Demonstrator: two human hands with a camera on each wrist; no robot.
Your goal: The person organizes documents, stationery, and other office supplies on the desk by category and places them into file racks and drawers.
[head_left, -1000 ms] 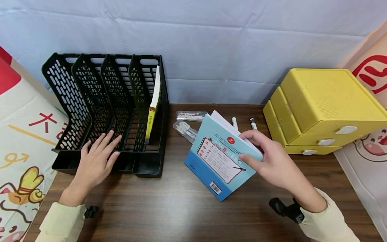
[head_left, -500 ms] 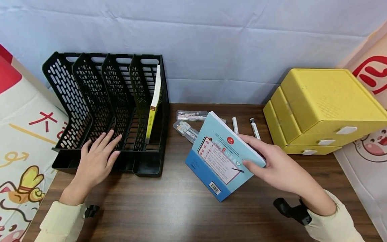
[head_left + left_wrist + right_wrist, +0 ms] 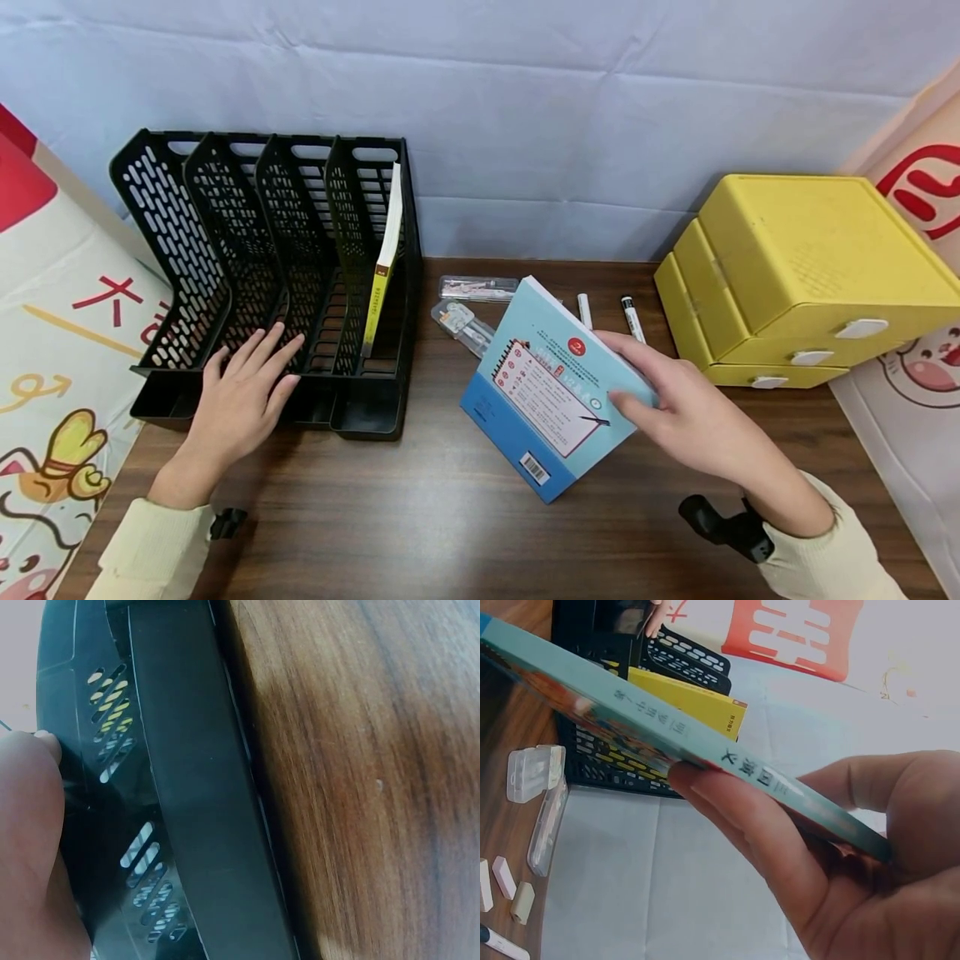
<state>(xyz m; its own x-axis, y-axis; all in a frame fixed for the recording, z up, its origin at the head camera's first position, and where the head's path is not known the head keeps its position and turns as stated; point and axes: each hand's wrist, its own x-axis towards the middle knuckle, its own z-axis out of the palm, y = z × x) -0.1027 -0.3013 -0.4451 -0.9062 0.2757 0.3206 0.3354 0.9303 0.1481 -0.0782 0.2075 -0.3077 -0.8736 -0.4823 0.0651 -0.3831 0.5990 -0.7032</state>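
Blue book (image 3: 551, 396): tilted above the brown surface (image 3: 360, 525), between the rack and the drawers, back cover facing the head camera; whether its lower corner touches the surface cannot be told.
Right hand (image 3: 678, 412): grasps the book near its spine, thumb on one cover and fingers on the other.
Back cover: barcode (image 3: 535, 468) at the bottom edge, red disc near the top, notebook-style panel of text too small to read.
Spine: shown only by the right wrist view, inverted; it reads 三国演义, with 明 罗贯中/著 in smaller characters.
Left hand (image 3: 243, 396): released, fingers spread, resting on the front of the black rack (image 3: 367, 421).
Yellow book (image 3: 377, 304): stands leaning in the rack's rightmost compartment; its spine lettering is illegible.
Left wrist view: the rack's slotted panel up close, yellow showing through some slots.
Clear cases: one long (image 3: 478, 288), one shorter (image 3: 462, 327), beside the rack.
Pens: a white one (image 3: 584, 311) and a black-capped one (image 3: 633, 320), left of the yellow drawers (image 3: 817, 242).
Blocks: one pinkish (image 3: 504, 877), one beige (image 3: 523, 903), distinguishable only in the right wrist view.
Printed cloth (image 3: 82, 358): red 大 at left.
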